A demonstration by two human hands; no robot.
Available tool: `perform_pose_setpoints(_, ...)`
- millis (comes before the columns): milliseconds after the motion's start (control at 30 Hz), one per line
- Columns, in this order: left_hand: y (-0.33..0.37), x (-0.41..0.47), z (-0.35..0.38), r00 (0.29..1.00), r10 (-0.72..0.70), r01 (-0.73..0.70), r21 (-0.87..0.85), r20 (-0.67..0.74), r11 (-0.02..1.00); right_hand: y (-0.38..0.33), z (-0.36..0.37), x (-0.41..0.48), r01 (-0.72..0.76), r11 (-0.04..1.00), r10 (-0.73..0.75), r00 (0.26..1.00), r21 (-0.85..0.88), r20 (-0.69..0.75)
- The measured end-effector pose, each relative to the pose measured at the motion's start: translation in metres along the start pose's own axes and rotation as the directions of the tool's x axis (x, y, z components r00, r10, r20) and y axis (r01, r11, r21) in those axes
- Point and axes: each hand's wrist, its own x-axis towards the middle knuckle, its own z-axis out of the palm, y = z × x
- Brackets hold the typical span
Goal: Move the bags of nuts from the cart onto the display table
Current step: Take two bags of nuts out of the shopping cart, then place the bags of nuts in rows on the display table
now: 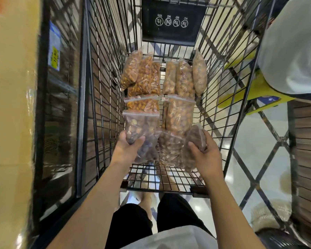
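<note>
Both bags in hand sit at the near end of the cart (pixel 104 87), low on its wire floor. The left hand (pixel 127 148) has fingers and thumb curled round the near edge of a bag of dark mixed nuts (pixel 142 126). The right hand (pixel 206 151) grasps a narrower bag of brown nuts (pixel 197 139) standing on edge by the right wall. The likeliest trouble is slip: each bag is slick clear film, heavy with loose contents and held at one end. On lifting, the nuts may slump to the far end and drag the film through the fingers. A corner could also snag on the wire grid, or the press-seal strip could pop under a hard squeeze. A third brown bag (pixel 171 150) lies between the hands, close against both held bags, and may get dragged along. Farther off lie flat, lumpy bags of orange nuts (pixel 147 76) on the left and pale ones (pixel 183 78) on the right, some leaning on edge. The cart is thin dark metal rod, rigid and open-meshed. The blurred tan surface (pixel 11 105) on the left may be the tabletop, though I cannot be sure.
</note>
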Motion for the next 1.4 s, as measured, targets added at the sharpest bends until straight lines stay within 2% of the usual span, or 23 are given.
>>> perform_pose_setpoints(233, 0.017, -0.036, -0.021, 0.993, 0.119, -0.117, -0.117, 0.014, 0.986, -0.043, -0.013, -0.023, 0.123, 0.98, -0.141, 0.983, 0.154, 0.117)
perform_pose_setpoints(333, 0.025, -0.053, -0.033, 0.979, 0.204, -0.205, -0.138, -0.021, 0.969, -0.064, -0.016, -0.033, 0.103, 0.943, -0.162, 0.972, 0.316, 0.168)
perform_pose_setpoints(433, 0.035, -0.074, -0.048, 0.96, 0.279, -0.281, -0.176, -0.037, 0.943, -0.086, -0.022, -0.045, 0.136, 0.93, -0.222, 0.949, 0.343, 0.226)
perform_pose_setpoints(700, 0.054, -0.137, -0.089, 0.897, 0.429, -0.442, -0.288, -0.11, 0.85, -0.139, -0.038, -0.086, 0.1, 0.903, -0.198, 0.96, 0.417, 0.199)
perform_pose_setpoints(867, 0.055, -0.182, -0.123, 0.854, 0.51, -0.509, -0.364, -0.102, 0.78, -0.17, -0.044, -0.122, 0.043, 0.766, -0.274, 0.925, 0.641, 0.265)
perform_pose_setpoints(967, 0.052, -0.21, -0.146, 0.833, 0.538, -0.539, -0.396, -0.124, 0.743, -0.192, -0.044, -0.149, 0.016, 0.704, -0.316, 0.902, 0.71, 0.294)
perform_pose_setpoints(1233, 0.036, -0.274, -0.211, 0.78, 0.59, -0.608, -0.475, -0.209, 0.636, -0.245, -0.033, -0.208, -0.055, 0.688, -0.321, 0.871, 0.724, 0.371)
perform_pose_setpoints(1400, 0.021, -0.309, -0.245, 0.747, 0.586, -0.653, -0.511, -0.313, 0.559, -0.284, -0.02, -0.228, -0.075, 0.707, -0.374, 0.805, 0.703, 0.462)
